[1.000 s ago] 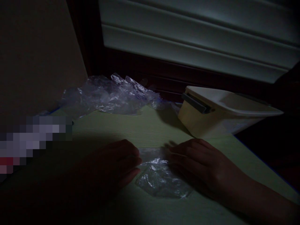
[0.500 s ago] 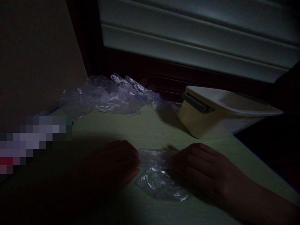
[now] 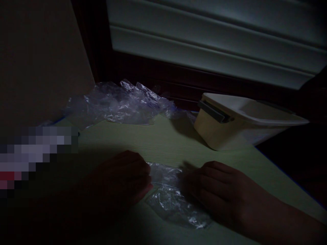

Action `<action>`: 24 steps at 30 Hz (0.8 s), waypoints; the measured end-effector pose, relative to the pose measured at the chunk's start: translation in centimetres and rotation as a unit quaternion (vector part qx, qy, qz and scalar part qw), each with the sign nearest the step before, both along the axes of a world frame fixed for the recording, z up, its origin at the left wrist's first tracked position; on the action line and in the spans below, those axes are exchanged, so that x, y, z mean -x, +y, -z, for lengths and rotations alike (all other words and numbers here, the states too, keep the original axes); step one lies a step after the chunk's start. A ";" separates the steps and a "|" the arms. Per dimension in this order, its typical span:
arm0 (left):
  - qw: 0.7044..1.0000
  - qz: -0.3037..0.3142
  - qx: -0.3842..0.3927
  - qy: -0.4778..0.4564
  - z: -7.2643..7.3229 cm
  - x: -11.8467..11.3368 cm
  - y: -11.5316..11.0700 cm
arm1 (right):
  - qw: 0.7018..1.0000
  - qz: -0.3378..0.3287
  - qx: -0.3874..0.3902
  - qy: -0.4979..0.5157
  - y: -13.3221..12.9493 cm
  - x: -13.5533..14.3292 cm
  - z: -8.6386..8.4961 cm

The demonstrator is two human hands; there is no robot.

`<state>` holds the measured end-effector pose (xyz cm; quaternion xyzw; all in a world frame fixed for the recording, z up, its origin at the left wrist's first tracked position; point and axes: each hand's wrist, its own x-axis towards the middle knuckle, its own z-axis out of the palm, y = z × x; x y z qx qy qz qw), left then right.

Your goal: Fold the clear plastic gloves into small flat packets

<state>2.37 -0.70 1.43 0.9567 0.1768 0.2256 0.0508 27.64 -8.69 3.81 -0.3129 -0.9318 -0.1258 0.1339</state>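
A clear plastic bag (image 3: 173,200) lies crinkled on the pale table between my two hands, partly folded across its upper part. My left hand (image 3: 125,177) is closed at the bag's upper left edge, with its fingers curled and pinching the plastic. On the other side, my right hand (image 3: 222,190) is closed on the bag's right edge, its fingers bent down over it. Both fingertips are dark and partly hidden. Dim light blurs the bag's outline.
A heap of clear plastic bags (image 3: 122,105) lies at the back of the table (image 3: 168,139). To the right, an open cream bin (image 3: 219,136) with a dark handle stands near the table edge. A pixelated patch covers something at left. Behind is a slatted panel (image 3: 204,44).
My right hand has shifted slightly down and toward me, and the lower part of the bag has spread a little nearer. My left hand has barely moved.
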 end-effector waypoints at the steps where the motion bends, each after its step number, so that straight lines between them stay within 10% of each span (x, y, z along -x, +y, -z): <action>1: 1.000 0.005 -0.005 0.002 0.0 0.0 0.0 | 1.000 0.000 0.003 -0.001 0.0 0.0 0.0; 24: 0.997 -0.001 -0.054 -0.057 -0.2 -0.6 -1.2 | 1.000 -0.006 0.005 0.006 -0.1 -0.2 0.1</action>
